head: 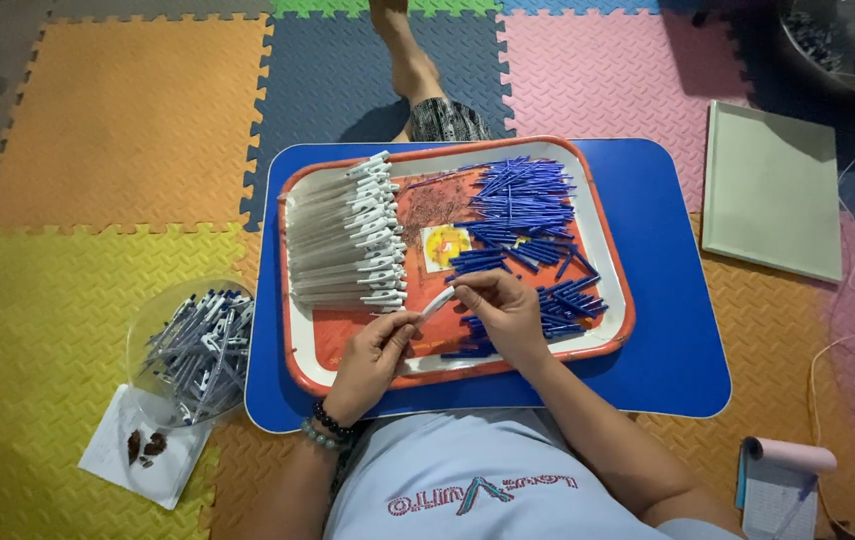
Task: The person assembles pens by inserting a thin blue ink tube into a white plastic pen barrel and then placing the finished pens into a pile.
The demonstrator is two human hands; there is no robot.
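1. Pen barrel (435,303), white and slim, was the piece in hand; it lay slanted between both hands just above the near part of the tray.
2. Foam floor mats (117,120) in orange, yellow, pink and blue covered the ground under everything.
3. A blue lap table (682,330) rested on them, carrying an orange tray (615,300) with a white rim.
4. On the tray's left side, a long row of clear pen tubes with white clips (347,240) lay stacked side by side.
5. On its right side, a heap of blue pen parts (522,200) was scattered loosely.
6. A clear bowl (192,345) of assembled pens stood on the mat, left of the table.
7. The left hand (372,360) had its fingers closed on the barrel's lower end.
8. The right hand (502,310) pinched the barrel's upper end between thumb and fingertips, resting over the blue parts.
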